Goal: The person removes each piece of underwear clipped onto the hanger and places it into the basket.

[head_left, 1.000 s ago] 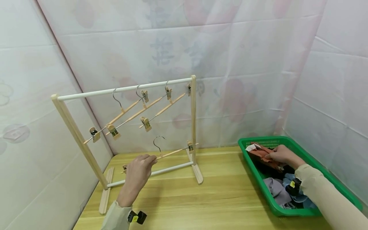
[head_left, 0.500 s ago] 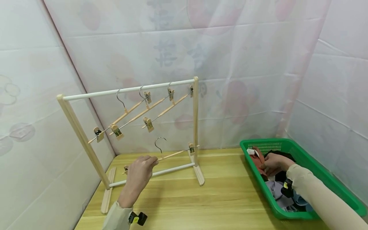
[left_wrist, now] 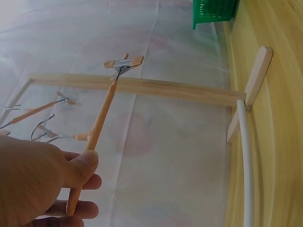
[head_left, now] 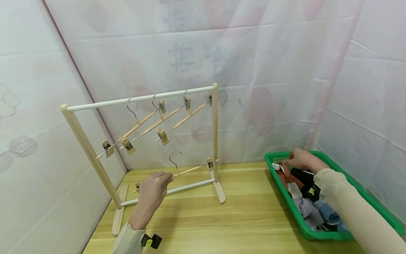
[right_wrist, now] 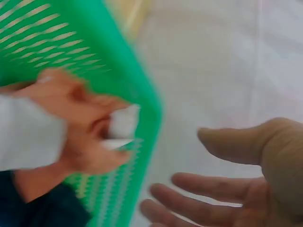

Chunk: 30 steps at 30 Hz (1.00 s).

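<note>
My left hand (head_left: 153, 188) grips the wooden bar of a clip hanger (head_left: 191, 170) in front of the rack's lower part. In the left wrist view, thumb and fingers wrap round the hanger's bar (left_wrist: 100, 118), with its metal hook pointing left and a clip at the far end. My right hand (head_left: 302, 160) is over the back of the green basket (head_left: 296, 215), its thumb and fingers spread with nothing between them in the right wrist view. Close by it, a rust-orange cloth (right_wrist: 80, 123) with white parts lies crumpled in the basket.
A wooden rack (head_left: 215, 130) with a white top rail bears several clip hangers (head_left: 158, 123). Inside the basket are also grey cloth (head_left: 306, 210), blue cloth (head_left: 328, 213) and black cloth (head_left: 301, 176). Fabric walls stand behind the wooden table (head_left: 241, 211) and at its sides.
My right hand has let go of the orange cloth, which has dropped back into the basket, and has risen toward the basket's back. The left hand still holds the hanger in place.
</note>
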{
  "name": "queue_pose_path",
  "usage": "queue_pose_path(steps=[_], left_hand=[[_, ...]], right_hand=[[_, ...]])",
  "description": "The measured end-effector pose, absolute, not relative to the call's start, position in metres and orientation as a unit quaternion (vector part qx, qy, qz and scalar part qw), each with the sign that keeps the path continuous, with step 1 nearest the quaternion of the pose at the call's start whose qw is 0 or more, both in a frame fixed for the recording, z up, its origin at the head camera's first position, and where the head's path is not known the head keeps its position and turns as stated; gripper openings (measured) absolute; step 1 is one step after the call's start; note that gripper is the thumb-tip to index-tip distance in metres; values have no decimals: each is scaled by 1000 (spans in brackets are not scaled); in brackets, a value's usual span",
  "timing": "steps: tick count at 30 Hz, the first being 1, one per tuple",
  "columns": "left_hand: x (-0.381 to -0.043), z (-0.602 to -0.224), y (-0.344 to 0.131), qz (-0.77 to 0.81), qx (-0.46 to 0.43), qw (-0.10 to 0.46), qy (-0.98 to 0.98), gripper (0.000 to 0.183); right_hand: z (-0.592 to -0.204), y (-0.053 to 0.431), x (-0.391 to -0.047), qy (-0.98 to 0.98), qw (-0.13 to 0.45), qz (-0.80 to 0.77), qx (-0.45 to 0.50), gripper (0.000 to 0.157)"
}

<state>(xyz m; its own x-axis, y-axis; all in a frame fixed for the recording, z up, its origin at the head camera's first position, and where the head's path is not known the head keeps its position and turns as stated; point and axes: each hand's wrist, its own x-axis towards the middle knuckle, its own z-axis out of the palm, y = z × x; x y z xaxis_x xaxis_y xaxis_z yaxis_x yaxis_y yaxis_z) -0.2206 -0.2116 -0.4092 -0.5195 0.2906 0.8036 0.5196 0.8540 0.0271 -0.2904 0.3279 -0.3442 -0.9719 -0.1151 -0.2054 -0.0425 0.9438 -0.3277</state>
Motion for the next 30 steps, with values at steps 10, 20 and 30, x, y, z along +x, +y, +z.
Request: queue_pose_path(steps=[10, 20, 30], left_hand=[[-217, -403, -220, -131, -225, 429, -865, 5], [-215, -406, -236, -123, -210, 423, -873, 4], [-212, -395, -262, -107, -168, 412, -889, 5]], right_hand=[[-302, 244, -297, 968, -47, -206, -136, 51], [-290, 163, -304, 938, -77, -268, -205, 48], [-298, 119, -329, 912, -51, -343, -221, 59]])
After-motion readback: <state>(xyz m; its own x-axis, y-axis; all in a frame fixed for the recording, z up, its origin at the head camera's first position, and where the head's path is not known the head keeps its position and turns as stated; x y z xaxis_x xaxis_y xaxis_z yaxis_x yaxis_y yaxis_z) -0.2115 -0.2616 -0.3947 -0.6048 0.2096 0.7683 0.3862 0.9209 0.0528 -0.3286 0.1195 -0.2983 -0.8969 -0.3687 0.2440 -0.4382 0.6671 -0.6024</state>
